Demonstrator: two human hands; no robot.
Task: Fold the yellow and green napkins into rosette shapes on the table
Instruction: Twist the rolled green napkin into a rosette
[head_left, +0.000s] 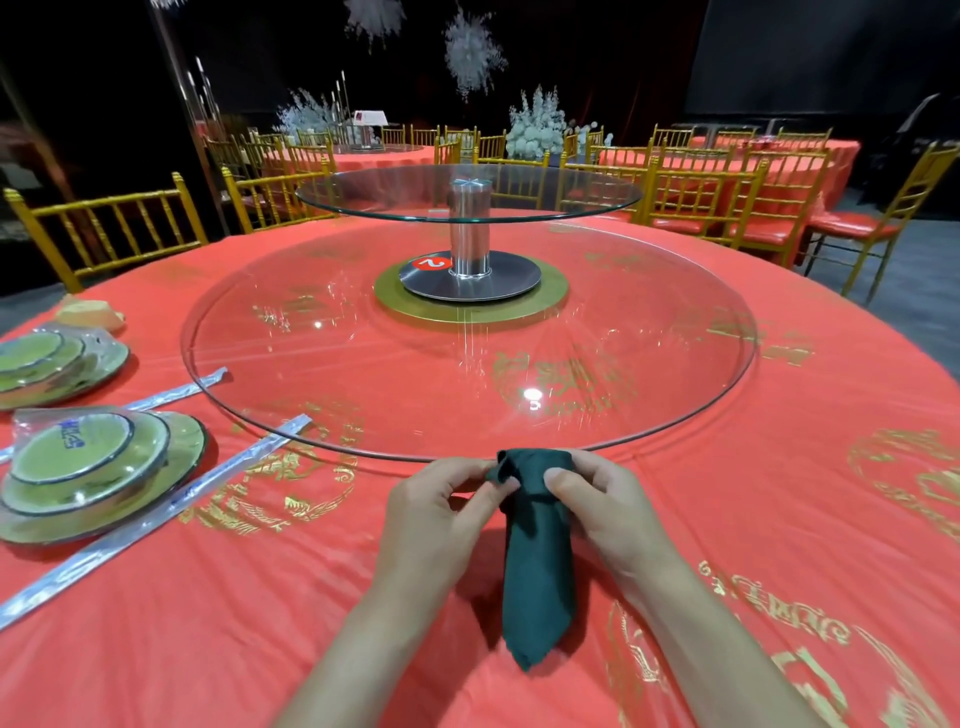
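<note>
A dark green napkin (537, 561) lies as a long narrow strip on the red tablecloth (779, 519), its pointed end toward me and its far end bunched up near the glass turntable. My left hand (441, 514) pinches the bunched far end from the left. My right hand (597, 506) grips the same end from the right, fingers curled round the cloth. No yellow napkin is in view.
A large glass turntable (363, 364) with a raised upper glass tier (467, 195) on a metal post fills the table's middle. Wrapped green plate sets (93, 478) and wrapped chopsticks (156, 519) lie at the left. Gold chairs (104, 223) ring the table.
</note>
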